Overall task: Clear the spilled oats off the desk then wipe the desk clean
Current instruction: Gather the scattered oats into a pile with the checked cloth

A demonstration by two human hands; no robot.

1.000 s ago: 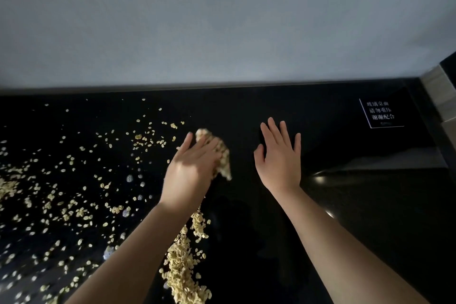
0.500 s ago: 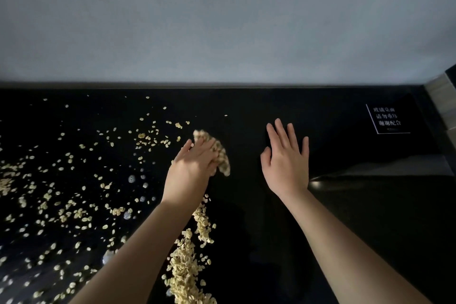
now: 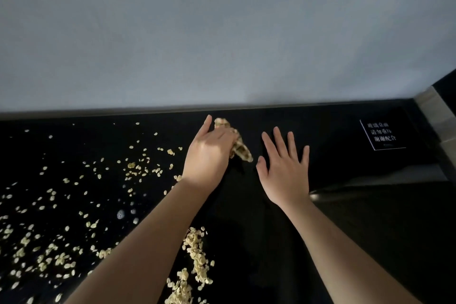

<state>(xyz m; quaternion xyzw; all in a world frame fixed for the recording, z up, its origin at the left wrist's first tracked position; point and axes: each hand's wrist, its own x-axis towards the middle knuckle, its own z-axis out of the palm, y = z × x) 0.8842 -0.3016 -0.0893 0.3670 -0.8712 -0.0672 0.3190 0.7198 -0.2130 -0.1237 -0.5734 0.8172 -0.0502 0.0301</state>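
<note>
Pale oats (image 3: 138, 168) lie scattered over the left half of the glossy black desk (image 3: 271, 242). A denser ridge of oats (image 3: 195, 254) runs under my left forearm toward the near edge. My left hand (image 3: 209, 155) is near the back wall, fingers straight, its edge pushing a small heap of oats (image 3: 243, 149). The hand partly hides that heap. Just right of the heap, my right hand (image 3: 283, 170) lies flat on the desk with fingers spread, holding nothing.
A grey wall (image 3: 222, 44) rises straight behind the desk. A small black sign with white characters (image 3: 381, 134) sits at the back right. A light panel (image 3: 439, 111) borders the right end. A few water droplets (image 3: 120, 214) lie among the oats.
My left hand has slid away from me to the wall, taking the small heap of oats along. My right hand stays flat beside it.
</note>
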